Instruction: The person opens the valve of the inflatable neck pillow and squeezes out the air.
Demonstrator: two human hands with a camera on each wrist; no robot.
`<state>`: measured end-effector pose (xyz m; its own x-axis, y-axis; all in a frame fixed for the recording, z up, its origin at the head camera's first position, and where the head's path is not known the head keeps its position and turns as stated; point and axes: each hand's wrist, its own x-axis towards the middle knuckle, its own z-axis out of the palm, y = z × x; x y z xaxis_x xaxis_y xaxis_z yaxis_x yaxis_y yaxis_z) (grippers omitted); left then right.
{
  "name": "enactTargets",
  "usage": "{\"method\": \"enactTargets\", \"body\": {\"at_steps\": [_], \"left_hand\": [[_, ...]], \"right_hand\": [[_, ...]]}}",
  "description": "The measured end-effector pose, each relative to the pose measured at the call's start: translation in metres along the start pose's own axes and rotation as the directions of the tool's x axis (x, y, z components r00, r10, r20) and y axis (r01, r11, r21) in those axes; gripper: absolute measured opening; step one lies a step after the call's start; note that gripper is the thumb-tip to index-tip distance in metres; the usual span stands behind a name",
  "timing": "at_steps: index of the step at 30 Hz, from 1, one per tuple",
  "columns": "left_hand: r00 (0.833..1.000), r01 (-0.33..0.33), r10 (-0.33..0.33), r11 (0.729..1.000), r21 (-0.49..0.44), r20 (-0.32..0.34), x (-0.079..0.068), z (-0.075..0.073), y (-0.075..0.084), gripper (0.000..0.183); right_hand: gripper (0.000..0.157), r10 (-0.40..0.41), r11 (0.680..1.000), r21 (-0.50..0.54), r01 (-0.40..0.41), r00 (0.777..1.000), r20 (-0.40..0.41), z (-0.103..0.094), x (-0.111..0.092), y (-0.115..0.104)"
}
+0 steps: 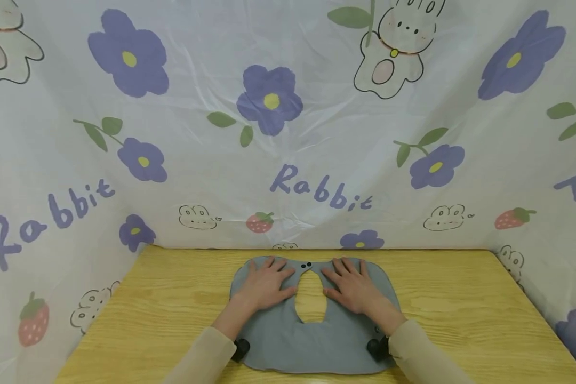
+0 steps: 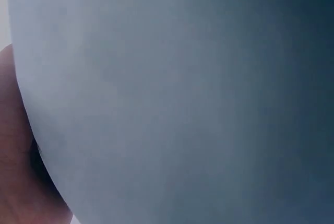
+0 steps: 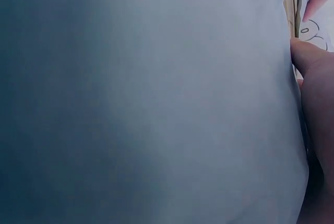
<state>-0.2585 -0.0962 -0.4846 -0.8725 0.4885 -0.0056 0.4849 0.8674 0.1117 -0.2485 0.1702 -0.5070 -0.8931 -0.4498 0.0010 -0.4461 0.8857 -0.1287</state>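
A grey-blue bib (image 1: 312, 346) with a long oval neck opening lies spread on the table, its two dark snaps (image 1: 306, 265) together at the far edge above the opening. My left hand (image 1: 265, 282) rests flat on its upper left part, fingers spread and pointing away from me. On the other side of the opening, my right hand (image 1: 354, 287) lies the same way on the upper right part. Close-up grey fabric (image 2: 167, 98) fills most of the left wrist view. The right wrist view is likewise mostly fabric (image 3: 182, 98), with part of the right hand at its right edge.
The wood-grain table (image 1: 461, 309) shows on both sides of the bib and through its neck opening. A white curtain (image 1: 197, 160) printed with purple flowers, rabbits and strawberries hangs behind the table and along both sides. Black wrist devices (image 1: 241, 350) sit at the sleeve cuffs.
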Motion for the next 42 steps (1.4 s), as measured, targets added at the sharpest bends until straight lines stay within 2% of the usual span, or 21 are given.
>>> {"method": "enactTargets", "body": {"at_steps": [6,24,29,33,35,37,40,42], "left_hand": [[1.000,-0.002,0.002,1.000,0.018,-0.001,0.000,0.001,0.002,0.055],[1.000,0.004,-0.004,1.000,-0.005,-0.006,0.001,0.004,0.002,0.052],[1.000,0.005,-0.004,0.999,-0.038,0.017,0.005,0.004,-0.001,0.052],[0.999,-0.015,0.020,0.992,-0.127,0.040,0.009,-0.001,-0.008,0.050],[0.999,-0.037,0.040,0.982,-0.186,0.017,0.009,-0.008,-0.013,0.048],[0.998,-0.059,0.052,0.972,-0.228,-0.035,0.005,-0.016,-0.016,0.045],[0.984,-0.080,0.046,0.977,-0.196,-0.170,-0.003,-0.026,-0.018,0.046],[0.964,-0.056,0.015,0.988,-0.147,-0.265,-0.011,-0.031,-0.019,0.050]], "right_hand": [[0.059,0.006,1.000,0.019,-0.007,1.000,0.004,0.001,0.000,0.001],[0.058,0.001,0.998,0.069,-0.002,1.000,0.002,0.000,-0.001,0.001],[0.057,0.010,0.997,0.079,-0.010,1.000,0.008,-0.001,0.000,0.001],[0.055,0.013,0.995,0.098,-0.013,1.000,0.007,-0.006,0.000,0.002],[0.054,0.001,0.991,0.131,0.000,1.000,-0.006,-0.009,-0.002,0.003],[0.054,-0.016,0.984,0.174,0.023,0.999,-0.041,-0.012,-0.006,0.006],[0.053,-0.023,0.976,0.211,0.057,0.987,-0.159,-0.015,-0.013,0.011],[0.054,-0.006,0.978,0.203,0.054,0.973,-0.232,-0.015,-0.017,0.014]]}}
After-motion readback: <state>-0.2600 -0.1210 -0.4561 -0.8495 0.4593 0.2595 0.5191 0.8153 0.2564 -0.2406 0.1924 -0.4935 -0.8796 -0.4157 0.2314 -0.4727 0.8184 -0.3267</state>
